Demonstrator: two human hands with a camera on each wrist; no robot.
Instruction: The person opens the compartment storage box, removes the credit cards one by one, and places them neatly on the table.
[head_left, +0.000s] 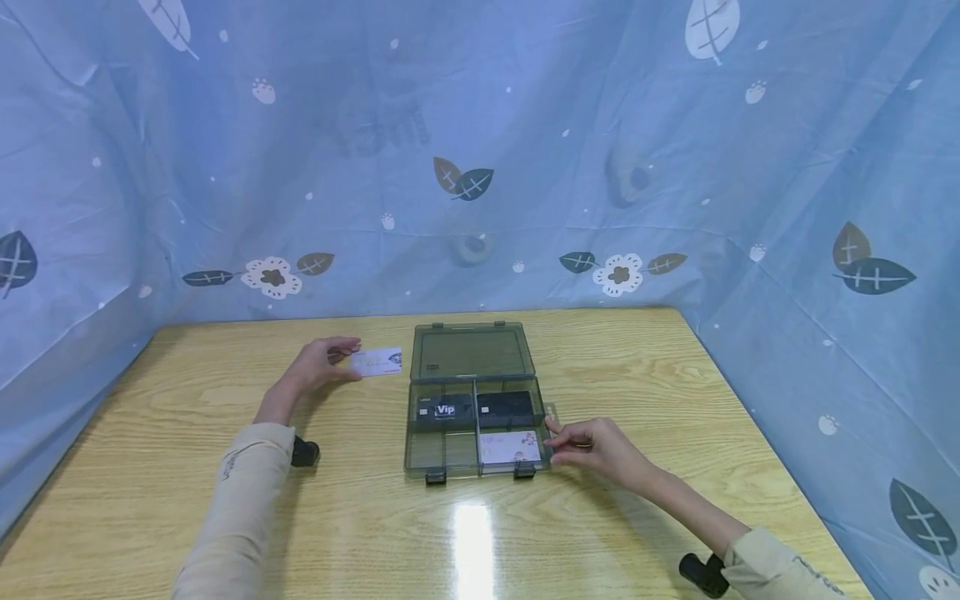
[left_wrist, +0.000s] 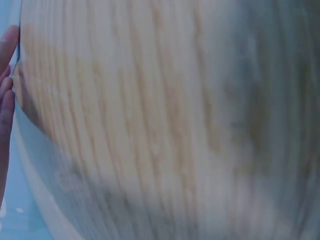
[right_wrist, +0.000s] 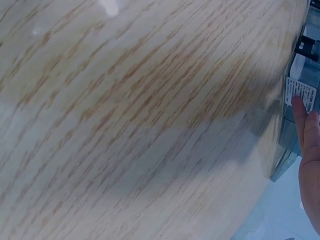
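Note:
A dark translucent divided case (head_left: 442, 472) lies with its lid (head_left: 472, 352) laid back. Its upper compartments hold a black "Vip" card (head_left: 444, 411) and another black card (head_left: 506, 409); a white card (head_left: 510, 447) lies in the lower right one. Left of the lid, my left hand (head_left: 318, 364) pinches a white card (head_left: 377, 362) by its left end. My right hand (head_left: 596, 446) touches the case's right side with its fingertips. In the right wrist view that hand (right_wrist: 311, 165) is at a white label (right_wrist: 300, 94) on the case's side.
The wooden table (head_left: 360, 517) ends at a blue patterned cloth (head_left: 525, 125) behind and at both sides. Black wrist devices show under the left sleeve (head_left: 243, 492) and near the right sleeve (head_left: 772, 567). Two black latches are on the case's front edge.

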